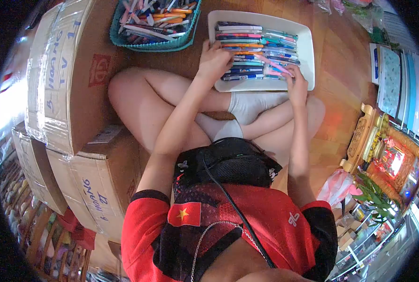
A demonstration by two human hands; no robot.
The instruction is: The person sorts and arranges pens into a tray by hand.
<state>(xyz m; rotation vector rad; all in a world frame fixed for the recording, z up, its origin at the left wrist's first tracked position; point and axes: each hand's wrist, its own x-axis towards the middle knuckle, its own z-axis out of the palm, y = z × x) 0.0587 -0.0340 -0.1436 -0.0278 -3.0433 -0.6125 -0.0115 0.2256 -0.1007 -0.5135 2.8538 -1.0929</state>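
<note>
A white tray (308,47) lies on the floor before my crossed legs, with pens (240,35) laid side by side in two columns. My right hand (297,85) is at the tray's near right side, its fingers closed on the end of a pink pen (270,63). That pen slants over the right column. My left hand (216,60) is over the tray's left edge, beside the ends of the left column, fingers bent and somewhat apart. I see nothing held in it, though its palm side is hidden.
A teal basket (153,46) heaped with loose pens stands left of the tray. Taped cardboard boxes (89,70) are stacked at my left. On the right are a carved wooden altar (360,136), a green plant (376,199) and a pink-and-white plastic bag (337,185).
</note>
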